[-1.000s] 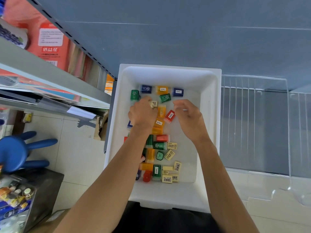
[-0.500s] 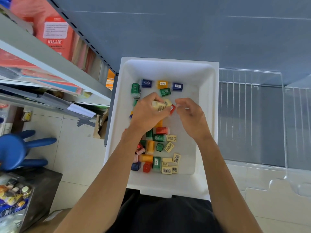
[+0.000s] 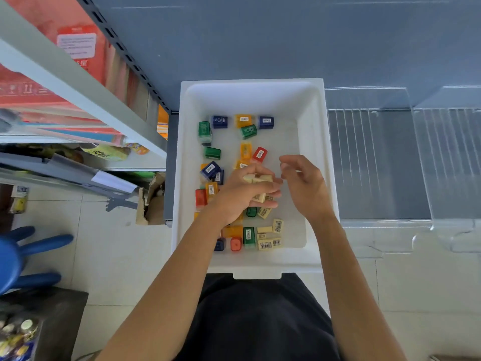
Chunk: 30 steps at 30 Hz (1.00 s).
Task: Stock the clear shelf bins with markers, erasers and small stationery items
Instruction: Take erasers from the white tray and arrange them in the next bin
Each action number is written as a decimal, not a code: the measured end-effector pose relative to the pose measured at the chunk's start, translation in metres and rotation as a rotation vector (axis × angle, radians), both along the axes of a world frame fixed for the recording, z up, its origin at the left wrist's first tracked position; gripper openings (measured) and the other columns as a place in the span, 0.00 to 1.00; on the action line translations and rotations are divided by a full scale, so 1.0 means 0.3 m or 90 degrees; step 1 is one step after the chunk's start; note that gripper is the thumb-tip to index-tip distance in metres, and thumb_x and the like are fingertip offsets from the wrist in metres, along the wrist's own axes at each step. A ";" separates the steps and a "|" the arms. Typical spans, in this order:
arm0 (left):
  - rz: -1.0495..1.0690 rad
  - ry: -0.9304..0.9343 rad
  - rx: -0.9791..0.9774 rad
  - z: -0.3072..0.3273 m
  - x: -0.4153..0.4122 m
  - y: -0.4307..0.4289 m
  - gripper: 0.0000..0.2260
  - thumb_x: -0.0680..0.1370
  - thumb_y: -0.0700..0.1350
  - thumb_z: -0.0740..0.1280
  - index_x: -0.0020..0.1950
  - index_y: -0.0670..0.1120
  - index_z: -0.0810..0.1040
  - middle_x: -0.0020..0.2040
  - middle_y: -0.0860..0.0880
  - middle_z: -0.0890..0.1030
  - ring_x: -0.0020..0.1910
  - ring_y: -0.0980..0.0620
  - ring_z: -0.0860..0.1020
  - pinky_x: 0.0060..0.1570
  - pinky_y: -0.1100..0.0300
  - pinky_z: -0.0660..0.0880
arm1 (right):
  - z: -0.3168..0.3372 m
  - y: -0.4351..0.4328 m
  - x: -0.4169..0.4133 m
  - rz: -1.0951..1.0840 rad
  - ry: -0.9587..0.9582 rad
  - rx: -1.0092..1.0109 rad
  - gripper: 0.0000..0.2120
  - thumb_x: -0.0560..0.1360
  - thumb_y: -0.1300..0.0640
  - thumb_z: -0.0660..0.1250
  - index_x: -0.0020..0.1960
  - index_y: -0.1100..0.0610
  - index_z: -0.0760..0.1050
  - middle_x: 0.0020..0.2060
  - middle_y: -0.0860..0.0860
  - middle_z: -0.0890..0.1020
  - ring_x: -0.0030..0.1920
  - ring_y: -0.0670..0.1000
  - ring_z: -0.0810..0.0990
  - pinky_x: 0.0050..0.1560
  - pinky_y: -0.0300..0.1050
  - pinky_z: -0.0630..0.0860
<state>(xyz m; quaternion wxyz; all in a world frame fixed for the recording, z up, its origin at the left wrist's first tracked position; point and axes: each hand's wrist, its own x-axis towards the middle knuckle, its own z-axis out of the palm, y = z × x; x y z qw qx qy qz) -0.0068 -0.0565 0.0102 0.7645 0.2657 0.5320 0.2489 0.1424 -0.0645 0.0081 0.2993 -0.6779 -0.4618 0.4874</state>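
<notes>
A white plastic bin (image 3: 187, 162) in front of me holds several small coloured items in blue, green, orange and red, plus cream erasers (image 3: 269, 243) with barcode labels near its front. My left hand (image 3: 242, 194) hovers over the bin's middle, shut on a handful of cream erasers (image 3: 257, 178). My right hand (image 3: 304, 183) is just to its right, fingers loosely curled and apart, holding nothing that I can see. A red item (image 3: 259, 154) lies just beyond both hands. Clear shelf bins (image 3: 377, 162) stand to the right of the white bin.
A grey metal shelf (image 3: 78, 89) with red and orange packages runs along the left. A torn cardboard box (image 3: 151, 201) sits on the tiled floor by the bin. A blue stool (image 3: 15, 256) and a dark crate with small jars (image 3: 20, 332) are at lower left.
Both hands have drawn back toward me from the far part of the bin. My left hand has gathered more cream erasers. The red item near my right hand now lies uncovered.
</notes>
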 end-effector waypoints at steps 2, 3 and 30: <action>-0.024 -0.009 -0.017 -0.015 0.006 0.000 0.11 0.73 0.31 0.73 0.50 0.43 0.76 0.44 0.41 0.83 0.42 0.45 0.84 0.41 0.53 0.82 | 0.002 -0.012 0.007 -0.025 -0.008 0.013 0.08 0.81 0.60 0.60 0.56 0.51 0.76 0.50 0.46 0.79 0.47 0.46 0.79 0.43 0.24 0.70; -0.047 -0.005 -0.016 -0.014 0.011 -0.005 0.11 0.73 0.32 0.73 0.49 0.43 0.75 0.42 0.40 0.81 0.40 0.46 0.83 0.40 0.53 0.82 | 0.000 -0.019 0.013 -0.037 -0.009 0.016 0.08 0.81 0.60 0.60 0.56 0.52 0.76 0.50 0.46 0.80 0.48 0.48 0.79 0.45 0.26 0.71; -0.599 0.600 0.384 -0.082 0.120 -0.072 0.14 0.77 0.41 0.69 0.61 0.45 0.70 0.51 0.44 0.78 0.50 0.44 0.79 0.48 0.52 0.78 | -0.011 -0.106 0.023 -0.050 -0.014 -0.035 0.12 0.82 0.57 0.58 0.63 0.53 0.75 0.54 0.45 0.78 0.55 0.48 0.79 0.42 0.18 0.67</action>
